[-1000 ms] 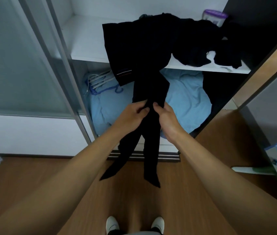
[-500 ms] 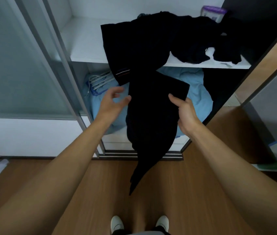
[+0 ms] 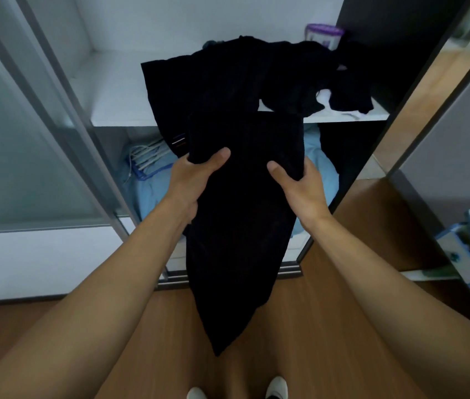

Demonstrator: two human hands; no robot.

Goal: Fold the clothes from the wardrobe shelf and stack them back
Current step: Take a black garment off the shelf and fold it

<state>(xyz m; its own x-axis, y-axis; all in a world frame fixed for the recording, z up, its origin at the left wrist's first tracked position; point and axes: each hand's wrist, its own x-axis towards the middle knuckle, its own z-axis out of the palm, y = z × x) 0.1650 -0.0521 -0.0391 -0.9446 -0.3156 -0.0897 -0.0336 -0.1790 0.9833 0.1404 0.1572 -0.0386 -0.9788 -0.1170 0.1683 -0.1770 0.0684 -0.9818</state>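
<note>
Head view: your left hand grips the left edge of a black garment, thumb on top and fingers curled under the cloth. Your right hand clamps the opposite edge the same way, thumb pressed on the front. The two hands are apart, with the garment spread between them in front of the open wardrobe. Its lower end hangs to a point above the wooden floor, and its upper edge reaches the front lip of the white shelf. On that shelf lies a loose heap of dark clothes, one piece draping over the edge, with a purple-lidded container behind. Below the shelf you see light blue fabric and white hangers.
</note>
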